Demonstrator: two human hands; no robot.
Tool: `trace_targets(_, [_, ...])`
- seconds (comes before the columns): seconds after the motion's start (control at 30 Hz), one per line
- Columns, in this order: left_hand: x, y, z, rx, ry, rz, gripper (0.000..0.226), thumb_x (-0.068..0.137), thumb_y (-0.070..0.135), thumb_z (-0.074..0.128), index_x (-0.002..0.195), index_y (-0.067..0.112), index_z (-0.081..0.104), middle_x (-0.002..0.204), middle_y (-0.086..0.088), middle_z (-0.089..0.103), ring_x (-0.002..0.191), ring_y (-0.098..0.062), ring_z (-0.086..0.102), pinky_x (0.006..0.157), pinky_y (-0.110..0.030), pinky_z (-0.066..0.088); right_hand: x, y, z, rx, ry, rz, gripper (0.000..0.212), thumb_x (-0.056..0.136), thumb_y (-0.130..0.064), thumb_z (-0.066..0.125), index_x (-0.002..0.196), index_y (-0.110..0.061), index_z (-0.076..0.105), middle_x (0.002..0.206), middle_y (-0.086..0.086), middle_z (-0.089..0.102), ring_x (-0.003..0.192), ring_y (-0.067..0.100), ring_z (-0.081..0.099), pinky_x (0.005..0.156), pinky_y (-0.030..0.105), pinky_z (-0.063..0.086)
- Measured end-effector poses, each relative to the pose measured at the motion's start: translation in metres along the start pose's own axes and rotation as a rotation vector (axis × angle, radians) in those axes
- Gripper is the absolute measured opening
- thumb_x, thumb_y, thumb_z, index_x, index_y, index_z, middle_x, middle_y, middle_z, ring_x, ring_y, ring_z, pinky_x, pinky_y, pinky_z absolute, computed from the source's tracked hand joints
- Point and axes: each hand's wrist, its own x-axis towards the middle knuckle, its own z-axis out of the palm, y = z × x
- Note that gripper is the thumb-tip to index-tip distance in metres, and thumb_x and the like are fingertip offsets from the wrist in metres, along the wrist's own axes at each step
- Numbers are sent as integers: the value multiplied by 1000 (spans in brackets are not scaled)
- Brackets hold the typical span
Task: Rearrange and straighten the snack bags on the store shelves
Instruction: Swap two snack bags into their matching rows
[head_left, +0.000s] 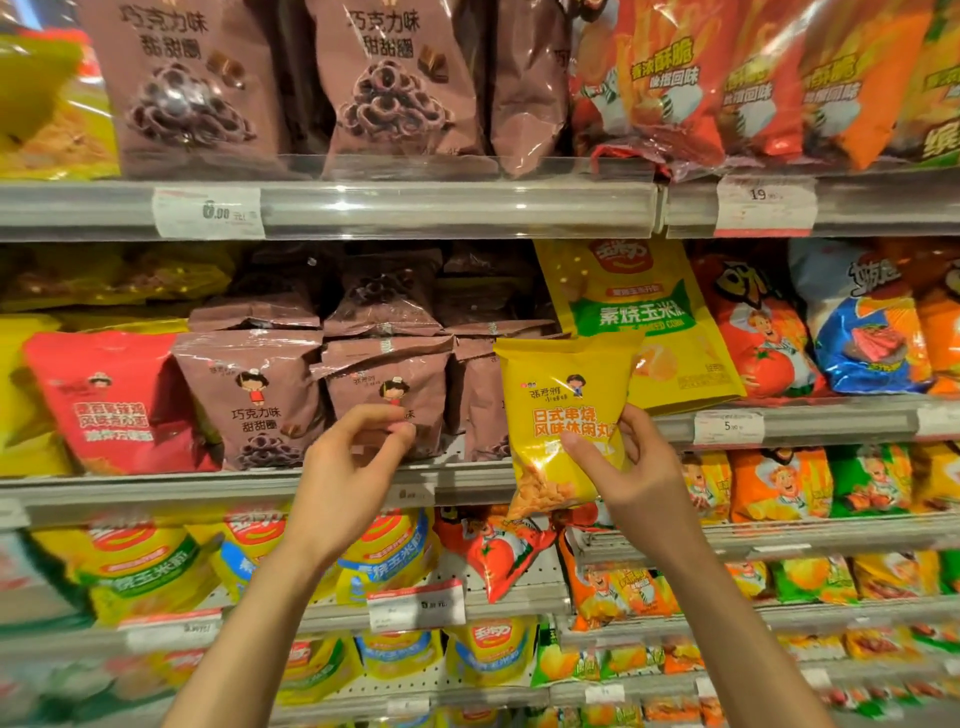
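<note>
Snack bags: small brown bags (387, 395) stand in a row on the middle shelf (156, 486), more of the same stacked behind them
Yellow bag (563, 421): held upright in front of the middle shelf's front edge, just right of the brown row; its lower end overlaps the shelf rail
Right hand (631, 467): grips the yellow bag, thumb across the front face, fingers curled round the right edge
Left hand (358, 457): raised before the brown bag in the middle of the row; fingers bent, thumb and fingertips close together at the bag's lower front; cannot tell whether they pinch it or only touch it
Red bag (111, 400): stands at the left end of the brown row, touching it
Large yellow-green bag (649, 322): leans on the same shelf behind the yellow bag, tilted
Top shelf (457, 205): large brown bags (395, 88) at centre, orange bags (727, 83) to the right
Price tags (208, 213): clipped along the shelf front rails
Lower shelves (675, 545): rows of yellow, orange and green bags
</note>
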Motion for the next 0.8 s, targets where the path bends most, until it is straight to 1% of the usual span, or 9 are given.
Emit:
trace_targets(0.07, [-12, -7, -14, -61, 42, -48, 10, 96, 26, 72, 105, 30, 73, 98, 18, 76, 90, -3, 70, 78, -14, 53, -6, 3, 9, 19, -32, 10, 35, 90, -29, 78, 121, -26, 62, 107, -29, 72, 101, -13, 65, 79, 6, 50])
trace_targets(0.13, [-26, -15, -27, -109, 108, -100, 12, 96, 27, 72, 107, 30, 73, 99, 10, 77, 94, -9, 72, 83, -29, 58, -11, 7, 21, 42, -61, 36, 37, 89, -26, 79, 121, -30, 61, 102, -40, 68, 96, -22, 62, 71, -1, 46])
trace_targets(0.23, [-48, -27, -45, -155, 203, -148, 13, 95, 25, 72, 108, 28, 74, 99, 4, 78, 95, -14, 73, 88, -41, 58, -19, 10, 43, 73, -82, 81, 46, 86, -29, 81, 126, -35, 58, 104, -39, 69, 97, -24, 60, 70, 2, 49])
trace_targets(0.3, [-58, -33, -58, -165, 223, -184, 14, 95, 23, 73, 108, 29, 73, 98, 5, 78, 93, -11, 73, 88, -37, 57, -24, 10, 59, 68, -84, 104, 49, 85, -30, 82, 127, -36, 58, 105, -33, 71, 97, -25, 59, 70, 3, 49])
trace_targets(0.37, [-63, -40, -73, -184, 235, -212, 17, 95, 20, 72, 111, 27, 72, 97, 8, 78, 91, -7, 73, 86, -29, 56, -30, 9, 75, 58, -96, 102, 43, 86, -26, 82, 120, -38, 60, 101, -34, 72, 94, -24, 61, 67, 1, 48])
trace_targets(0.53, [-66, -56, -121, -181, 221, -192, 19, 97, 12, 69, 114, 21, 70, 99, 9, 77, 89, -3, 72, 82, -20, 56, -52, -5, 115, 54, -126, 66, 34, 89, -22, 79, 114, -38, 62, 101, -28, 75, 90, -8, 70, 69, 12, 54])
trace_targets(0.63, [-67, -71, -161, -217, 203, -213, 19, 97, 10, 69, 115, 18, 70, 98, 5, 77, 91, -4, 72, 85, -24, 57, -67, -16, 150, 59, -132, 48, 24, 91, -16, 76, 104, -30, 62, 85, -28, 74, 74, -8, 69, 61, 7, 49])
trace_targets(0.7, [-67, -82, -193, -231, 196, -203, 20, 97, 6, 68, 115, 14, 69, 95, 3, 77, 86, -1, 70, 83, -17, 55, -79, -25, 178, 61, -108, 39, 22, 89, -15, 77, 103, -25, 62, 77, -29, 71, 68, -11, 65, 58, 4, 45])
trace_targets(0.8, [-65, -99, -245, -228, 175, -192, 20, 97, 6, 67, 113, 17, 70, 97, 2, 76, 85, 0, 69, 80, -14, 53, -96, -40, 225, 49, -60, 27, 26, 88, -14, 78, 110, -15, 64, 83, -27, 74, 73, -9, 68, 61, 5, 47])
